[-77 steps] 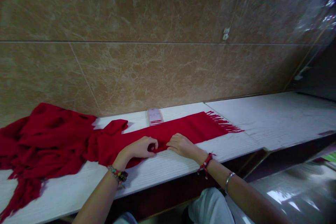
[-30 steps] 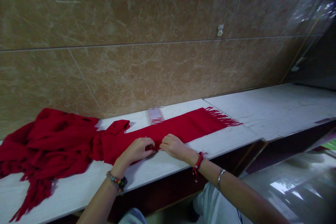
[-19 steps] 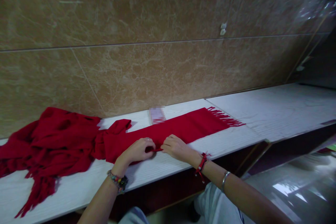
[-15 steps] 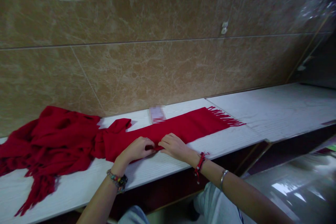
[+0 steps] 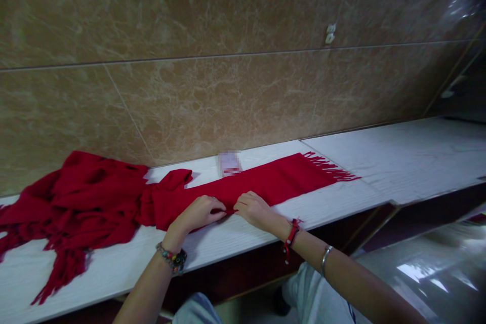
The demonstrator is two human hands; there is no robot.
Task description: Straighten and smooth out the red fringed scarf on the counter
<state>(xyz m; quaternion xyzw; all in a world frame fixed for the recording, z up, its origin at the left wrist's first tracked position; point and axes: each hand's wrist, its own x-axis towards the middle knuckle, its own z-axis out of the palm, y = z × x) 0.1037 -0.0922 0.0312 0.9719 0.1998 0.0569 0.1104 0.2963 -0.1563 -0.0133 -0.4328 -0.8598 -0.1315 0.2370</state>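
Note:
A long red scarf (image 5: 277, 181) lies along a white shelf (image 5: 379, 172), its fringed end stretched out to the right and the rest bunched in a heap (image 5: 79, 202) at the left. My left hand (image 5: 199, 213) and my right hand (image 5: 253, 208) sit side by side at the scarf's near edge, in the middle of the flat stretch. Both have their fingers curled and pinch the red cloth at its edge. A beaded bracelet is on my left wrist; a red cord and a metal bangle are on my right.
A brown marble wall (image 5: 235, 76) rises straight behind the shelf. A small pale blurred object (image 5: 229, 163) rests on the shelf by the wall, just behind the scarf. Below the shelf are my pale trousers (image 5: 315, 293) and a glossy floor (image 5: 429, 268).
My hands have stayed at the scarf's near edge and drawn a little closer together. The scarf has barely shifted. The view has drifted slightly.

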